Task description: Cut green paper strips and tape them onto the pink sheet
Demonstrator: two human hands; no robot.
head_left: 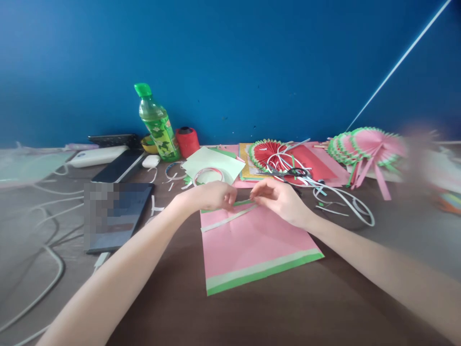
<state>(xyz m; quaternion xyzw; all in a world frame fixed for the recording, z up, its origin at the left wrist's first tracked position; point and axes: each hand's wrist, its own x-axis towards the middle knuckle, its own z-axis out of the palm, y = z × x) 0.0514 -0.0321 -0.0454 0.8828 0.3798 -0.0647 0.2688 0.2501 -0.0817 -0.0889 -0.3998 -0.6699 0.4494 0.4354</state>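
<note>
OK so pink sheet (252, 235) in the middle of the dark tabletop (259, 317), green and pale green band along its 6 o'clock edge, white strip (226, 219) running slantwise across its upper part. Call the sheet the clock's centre, wall (230, 67) at 12.

Left hand (216, 195) sits at 11, fingers curled in narrow by the far edge; can't tell if it's gripping anything. Right hand (279, 199) is at 1, thumb and fingertips drawn close together right by the strip's upper end, but I can't tell if they've actually got hold of it.

Label check: bottle (158, 125) between 10 and 11 has a green leafy label, lettering too small to read. White device (99, 156) around 10 has a blue oval mark, also unreadable. Tablet (124, 221) at 9 has its screen partly pixelated. Scissors (298, 172) lie about 1.
</note>
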